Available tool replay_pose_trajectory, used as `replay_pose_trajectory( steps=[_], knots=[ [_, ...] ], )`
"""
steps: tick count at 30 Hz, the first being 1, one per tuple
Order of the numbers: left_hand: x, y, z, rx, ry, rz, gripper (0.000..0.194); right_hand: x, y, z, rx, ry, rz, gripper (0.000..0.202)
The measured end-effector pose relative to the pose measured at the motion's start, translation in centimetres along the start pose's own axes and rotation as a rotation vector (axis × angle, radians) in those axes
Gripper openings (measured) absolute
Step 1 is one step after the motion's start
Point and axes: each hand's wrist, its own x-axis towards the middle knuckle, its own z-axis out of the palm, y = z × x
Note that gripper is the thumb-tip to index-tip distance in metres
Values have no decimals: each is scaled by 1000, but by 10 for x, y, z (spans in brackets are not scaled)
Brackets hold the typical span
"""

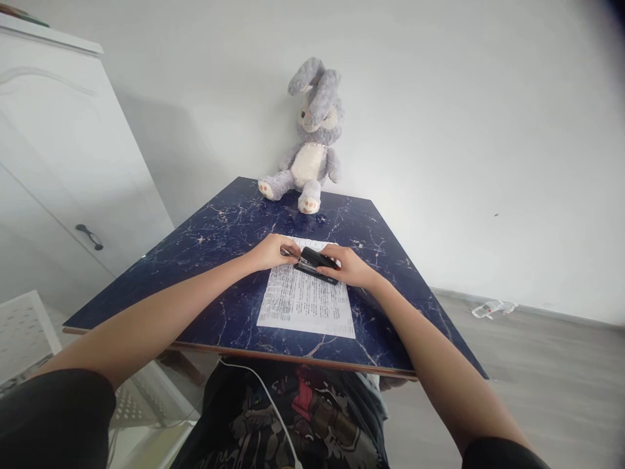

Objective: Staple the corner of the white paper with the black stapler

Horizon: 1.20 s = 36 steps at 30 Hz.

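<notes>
A black stapler (pixel 317 274) lies over a printed sheet of paper (pixel 303 309), its upper arm raised so that bright metal shows inside. My right hand (pixel 349 266) grips it at the right end, thumb low and fingers on the upper part. At the other end, my left hand (pixel 276 253) is closed in a pinch against the stapler's tip. Whatever its fingertips hold is too small and too covered to name. Under both hands, the sheet rests on a dark blue marbled table (pixel 219 234).
A grey plush rabbit (pixel 312 159) sits at the table's back edge against the wall. To the left stand a white cabinet (pixel 58 143) and a white chair (pixel 146 397). A white cable (pixel 266 391) crosses my lap. A clear plastic item (pixel 493 308) lies on the floor at right.
</notes>
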Motion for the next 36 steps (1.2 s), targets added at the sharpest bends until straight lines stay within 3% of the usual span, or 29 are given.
replay_pose_trajectory(
  steps=[3, 6, 11, 14, 16, 21, 26, 29, 32, 34, 36],
  knots=[
    [0, 3, -5, 98, -24, 14, 8, 0, 0, 1, -3, -7, 21, 24],
    [-1, 8, -15, 136, -87, 21, 10, -2, 3, 2, 15, 5, 59, 21],
    [-5, 14, -31, 39, -219, 3, 24, -7, 13, -4, 149, 92, 112, 27],
    [-6, 15, -31, -25, -259, -6, 27, -10, 16, -9, 248, 141, 114, 30],
    [-6, 15, -27, -96, -227, -9, 31, -11, 14, -9, 307, 177, 120, 32],
    [-5, 13, -4, -245, -20, 67, 56, -4, -6, 5, 363, 239, 48, 37],
    [-4, 16, 7, -261, 50, 142, 53, 4, -24, 17, 415, 329, 46, 39],
    [-2, 20, 7, -208, 129, 119, 50, 5, -18, 7, 396, 337, 87, 38],
    [-1, 21, 9, -32, 168, 104, 40, -4, 4, -16, 346, 361, 167, 40],
    [-3, 17, 10, 117, 84, 133, 38, -16, 21, -34, 278, 377, 268, 40],
    [-4, 11, 12, 249, -88, 207, 42, -31, 38, -52, 180, 358, 362, 39]
  ],
)
